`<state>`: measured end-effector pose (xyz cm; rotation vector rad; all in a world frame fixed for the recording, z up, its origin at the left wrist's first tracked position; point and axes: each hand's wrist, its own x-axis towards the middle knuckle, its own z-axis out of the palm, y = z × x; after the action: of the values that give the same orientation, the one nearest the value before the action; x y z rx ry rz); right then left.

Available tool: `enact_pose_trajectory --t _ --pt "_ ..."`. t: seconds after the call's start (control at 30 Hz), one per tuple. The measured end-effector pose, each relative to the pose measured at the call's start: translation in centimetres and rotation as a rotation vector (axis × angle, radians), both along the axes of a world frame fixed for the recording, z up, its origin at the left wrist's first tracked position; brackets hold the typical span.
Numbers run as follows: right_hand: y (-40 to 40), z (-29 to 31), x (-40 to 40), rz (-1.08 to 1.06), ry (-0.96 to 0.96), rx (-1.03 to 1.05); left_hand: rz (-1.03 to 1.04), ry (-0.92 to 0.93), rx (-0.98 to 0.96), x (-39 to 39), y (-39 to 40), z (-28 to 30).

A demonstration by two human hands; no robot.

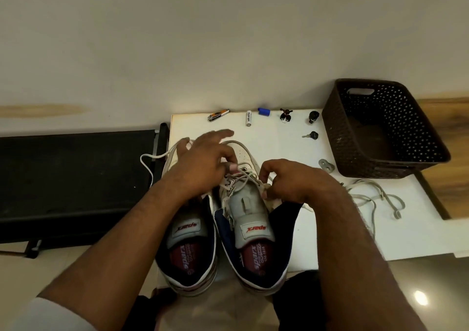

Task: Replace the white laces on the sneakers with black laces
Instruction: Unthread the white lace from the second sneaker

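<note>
Two white sneakers with navy lining stand side by side on the white table (330, 234), toes away from me. The left sneaker (189, 249) has no lace in its visible part. The right sneaker (253, 239) still carries a white lace (243, 176) across its upper eyelets. My left hand (203, 160) reaches over the left shoe's front and pinches that lace with thumb and fingers. My right hand (291, 181) pinches the lace at the right shoe's right eyelets. A loose white lace (375, 198) lies on the table to the right. No black lace is in view.
A dark brown perforated basket (380, 130) stands at the back right. Along the table's far edge lie a nail clipper (217, 115), a battery (248, 118), a blue cap (264, 111), small dark figures and a key (311, 136). A black bench (76, 178) sits left.
</note>
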<state>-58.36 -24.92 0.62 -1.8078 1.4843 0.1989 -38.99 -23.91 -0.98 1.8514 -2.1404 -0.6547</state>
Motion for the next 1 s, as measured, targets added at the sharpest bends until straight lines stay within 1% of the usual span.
enact_pose_trajectory --t 0.1,0.13,0.17,0.2,0.27,0.37,0.4,0.47,0.63,0.73,0.8,0.83,0.97,1.0 --pt "-0.1 0.1 -0.2 -0.041 -0.034 0.002 0.357 0.103 -0.262 0.8 0.2 0.1" --pt "-0.2 0.1 -0.3 -0.051 -0.043 0.0 0.468 0.13 -0.317 0.9 0.4 0.0" --pt "-0.2 0.1 -0.4 -0.056 -0.052 -0.006 0.533 0.123 -0.344 0.9 0.6 -0.1" --pt "-0.2 0.1 -0.4 -0.055 -0.061 -0.014 0.541 0.088 -0.343 0.9 0.6 -0.1" --pt "-0.1 0.2 -0.4 -0.04 -0.071 -0.025 0.41 0.056 -0.246 0.6 0.3 0.0" --pt "-0.1 0.0 0.0 -0.004 -0.051 -0.045 0.12 0.126 0.038 -0.6 0.2 0.9" --pt "-0.1 0.0 0.0 0.0 -0.045 -0.054 0.048 0.077 0.095 -1.2 0.4 0.9" --pt "-0.1 0.1 0.1 -0.005 -0.052 -0.055 -0.046 -0.083 0.125 -2.0 0.7 0.4" --pt "0.0 0.4 0.2 0.009 -0.09 -0.052 -0.031 -0.267 0.11 -2.3 0.7 0.2" --pt "0.0 0.5 0.2 -0.006 -0.1 -0.033 0.001 -0.206 0.098 -2.5 0.8 0.5" --pt "0.0 0.4 -0.1 -0.031 -0.105 -0.011 0.08 -0.092 0.036 -2.2 0.8 0.6" --pt "-0.1 0.4 -0.2 -0.045 -0.109 -0.002 0.153 -0.026 -0.019 -1.7 0.7 0.8" --pt "-0.3 0.4 -0.5 -0.088 -0.14 0.01 0.567 0.177 -0.364 2.1 0.2 1.9" --pt "-0.3 0.4 -0.6 -0.095 -0.149 0.014 0.671 0.216 -0.42 3.1 0.0 2.2"
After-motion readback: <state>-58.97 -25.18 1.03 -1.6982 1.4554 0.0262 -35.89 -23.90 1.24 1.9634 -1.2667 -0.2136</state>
